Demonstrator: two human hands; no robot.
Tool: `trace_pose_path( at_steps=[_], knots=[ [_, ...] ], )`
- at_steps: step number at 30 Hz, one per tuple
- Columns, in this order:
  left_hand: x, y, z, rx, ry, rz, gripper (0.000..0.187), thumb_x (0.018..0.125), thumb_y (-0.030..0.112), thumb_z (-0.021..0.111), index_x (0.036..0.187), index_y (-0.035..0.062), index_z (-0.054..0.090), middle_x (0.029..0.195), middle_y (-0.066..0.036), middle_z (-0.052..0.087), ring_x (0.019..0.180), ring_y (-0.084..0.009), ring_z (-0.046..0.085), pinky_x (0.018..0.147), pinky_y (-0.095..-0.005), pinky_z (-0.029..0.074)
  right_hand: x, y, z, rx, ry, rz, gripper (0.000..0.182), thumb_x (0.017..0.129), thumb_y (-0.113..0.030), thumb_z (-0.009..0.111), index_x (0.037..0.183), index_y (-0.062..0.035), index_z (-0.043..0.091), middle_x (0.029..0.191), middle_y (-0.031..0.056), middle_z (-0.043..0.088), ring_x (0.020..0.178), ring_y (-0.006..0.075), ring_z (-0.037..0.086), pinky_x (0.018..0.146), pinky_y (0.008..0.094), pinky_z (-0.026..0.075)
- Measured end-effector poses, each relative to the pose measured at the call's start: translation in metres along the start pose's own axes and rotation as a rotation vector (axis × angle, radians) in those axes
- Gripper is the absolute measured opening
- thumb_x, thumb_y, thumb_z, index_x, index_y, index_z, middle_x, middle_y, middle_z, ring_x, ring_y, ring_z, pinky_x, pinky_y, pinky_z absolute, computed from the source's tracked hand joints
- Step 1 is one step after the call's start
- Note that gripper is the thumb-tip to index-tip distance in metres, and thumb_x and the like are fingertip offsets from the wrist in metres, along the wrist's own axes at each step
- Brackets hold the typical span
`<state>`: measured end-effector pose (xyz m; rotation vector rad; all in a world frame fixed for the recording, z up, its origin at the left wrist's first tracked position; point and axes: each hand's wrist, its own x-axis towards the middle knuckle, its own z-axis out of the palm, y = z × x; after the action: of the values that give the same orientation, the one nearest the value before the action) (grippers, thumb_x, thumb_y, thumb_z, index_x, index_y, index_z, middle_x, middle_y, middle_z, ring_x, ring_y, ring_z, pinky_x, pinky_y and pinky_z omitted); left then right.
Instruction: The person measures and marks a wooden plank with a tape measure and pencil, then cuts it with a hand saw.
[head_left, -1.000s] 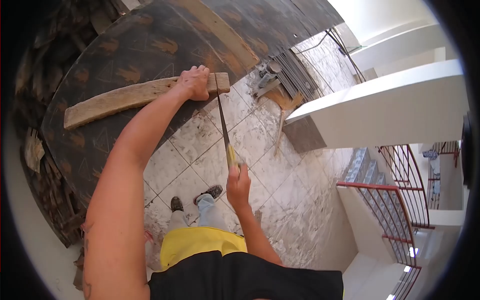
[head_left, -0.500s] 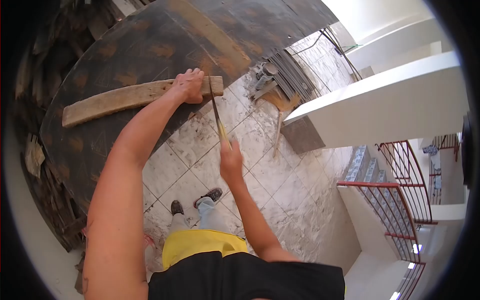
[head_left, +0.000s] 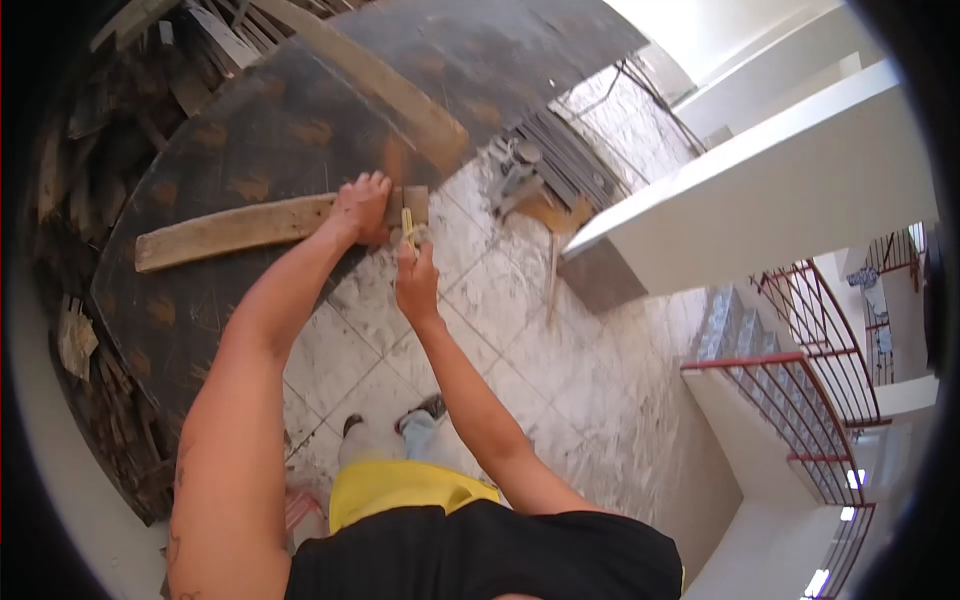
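A curved wooden plank (head_left: 240, 229) lies across a dark, stained board surface (head_left: 330, 105), its right end reaching the board's edge. My left hand (head_left: 361, 208) grips the plank near that end, fingers curled over its far side. Just right of it, my right hand (head_left: 417, 285) is closed round a handsaw (head_left: 407, 224). The saw is seen nearly edge-on, with its yellowish part near my fist and its thin blade crossing the plank's end. My fist covers the saw's handle.
A second wooden strip (head_left: 375, 85) lies on the board farther off. Scrap wood (head_left: 110, 200) is piled at left. Dark strips (head_left: 570, 155) and a dustpan-like object (head_left: 560, 212) rest on the dusty tiled floor (head_left: 500, 330). A low wall (head_left: 740, 180) and red-railed stairs (head_left: 740, 362) stand right.
My right hand has pushed the saw forward, up to the plank, so less of the blade shows. My left hand still grips the plank. The whole view has shifted slightly.
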<state>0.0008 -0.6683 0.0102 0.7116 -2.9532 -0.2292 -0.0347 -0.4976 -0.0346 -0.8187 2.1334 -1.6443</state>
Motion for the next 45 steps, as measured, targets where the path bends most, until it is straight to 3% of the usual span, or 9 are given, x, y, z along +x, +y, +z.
trace_pose_path(
  at_steps=[10, 15, 16, 19, 23, 28, 31, 41, 45],
  knots=[
    [0.000, -0.007, 0.000, -0.055, -0.045, 0.021, 0.056, 0.068, 0.022, 0.072, 0.117, 0.0035, 0.054, 0.120, -0.014, 0.056, 0.119, -0.0309, 0.053, 0.097, -0.0428, 0.049, -0.178, -0.018, -0.065, -0.102, 0.073, 0.250, 0.037, 0.101, -0.035, 0.050, 0.113, -0.0004, 0.053, 0.077, 0.0248, 0.061, 0.075, 0.0472, 0.063, 0.062, 0.0465, 0.048],
    [-0.001, -0.004, -0.006, -0.075, -0.050, 0.018, 0.056, 0.068, 0.021, 0.072, 0.118, 0.0032, 0.054, 0.121, -0.014, 0.056, 0.121, -0.0304, 0.053, 0.098, -0.0429, 0.048, -0.056, -0.013, -0.019, -0.093, 0.061, 0.024, 0.038, 0.102, -0.037, 0.048, 0.113, -0.0004, 0.051, 0.080, 0.0304, 0.060, 0.078, 0.0510, 0.061, 0.064, 0.0519, 0.046],
    [-0.003, -0.004, -0.006, -0.078, -0.051, 0.007, 0.055, 0.068, 0.021, 0.072, 0.117, 0.0032, 0.054, 0.121, -0.014, 0.056, 0.121, -0.0303, 0.053, 0.098, -0.0432, 0.048, -0.014, -0.010, -0.003, -0.100, 0.070, -0.048, 0.040, 0.102, -0.038, 0.046, 0.108, 0.0010, 0.053, 0.076, 0.0229, 0.057, 0.070, 0.0355, 0.058, 0.067, 0.0457, 0.046],
    [-0.005, -0.006, -0.005, -0.080, -0.020, 0.033, 0.054, 0.068, 0.021, 0.072, 0.116, 0.0030, 0.055, 0.120, -0.014, 0.056, 0.120, -0.0307, 0.053, 0.098, -0.0431, 0.048, 0.006, -0.021, 0.011, -0.047, 0.115, -0.079, 0.038, 0.103, -0.037, 0.046, 0.109, 0.0004, 0.052, 0.076, 0.0211, 0.056, 0.070, 0.0338, 0.056, 0.069, 0.0442, 0.046],
    [-0.004, -0.004, -0.007, -0.070, -0.041, 0.020, 0.053, 0.068, 0.021, 0.072, 0.114, 0.0030, 0.055, 0.119, -0.014, 0.057, 0.119, -0.0310, 0.054, 0.097, -0.0428, 0.049, -0.124, 0.000, -0.035, -0.025, 0.104, 0.091, 0.032, 0.104, -0.030, 0.044, 0.114, -0.0023, 0.056, 0.075, 0.0024, 0.051, 0.062, 0.0119, 0.047, 0.058, 0.0294, 0.041],
    [-0.001, -0.009, 0.000, -0.100, -0.017, 0.049, 0.054, 0.067, 0.021, 0.072, 0.114, 0.0029, 0.055, 0.120, -0.013, 0.056, 0.119, -0.0316, 0.054, 0.097, -0.0437, 0.049, -0.131, -0.021, -0.045, -0.147, 0.087, 0.093, 0.034, 0.103, -0.031, 0.046, 0.113, 0.0007, 0.054, 0.069, 0.0097, 0.049, 0.059, 0.0151, 0.049, 0.054, 0.0356, 0.041],
    [-0.004, -0.005, -0.004, -0.082, -0.006, 0.032, 0.054, 0.067, 0.021, 0.072, 0.115, 0.0032, 0.054, 0.120, -0.014, 0.056, 0.119, -0.0322, 0.054, 0.097, -0.0438, 0.049, -0.002, -0.009, 0.004, -0.092, 0.095, -0.048, 0.034, 0.102, -0.036, 0.049, 0.106, -0.0015, 0.051, 0.077, 0.0270, 0.059, 0.075, 0.0490, 0.060, 0.066, 0.0503, 0.046],
    [0.004, -0.006, 0.002, -0.036, -0.085, -0.012, 0.057, 0.067, 0.023, 0.074, 0.117, 0.0049, 0.054, 0.122, -0.013, 0.055, 0.119, -0.0325, 0.053, 0.097, -0.0440, 0.049, -0.175, -0.017, -0.070, -0.125, 0.063, 0.139, 0.032, 0.101, -0.029, 0.051, 0.122, -0.0050, 0.053, 0.075, 0.0212, 0.061, 0.071, 0.0362, 0.066, 0.060, 0.0425, 0.049],
    [0.001, -0.001, -0.002, -0.054, -0.013, 0.015, 0.062, 0.066, 0.024, 0.076, 0.120, 0.0047, 0.053, 0.122, -0.012, 0.055, 0.119, -0.0324, 0.054, 0.096, -0.0446, 0.049, -0.008, -0.001, -0.001, -0.109, 0.073, -0.081, 0.034, 0.102, -0.034, 0.049, 0.106, -0.0011, 0.051, 0.080, 0.0235, 0.060, 0.072, 0.0428, 0.061, 0.065, 0.0445, 0.047]
  ],
)
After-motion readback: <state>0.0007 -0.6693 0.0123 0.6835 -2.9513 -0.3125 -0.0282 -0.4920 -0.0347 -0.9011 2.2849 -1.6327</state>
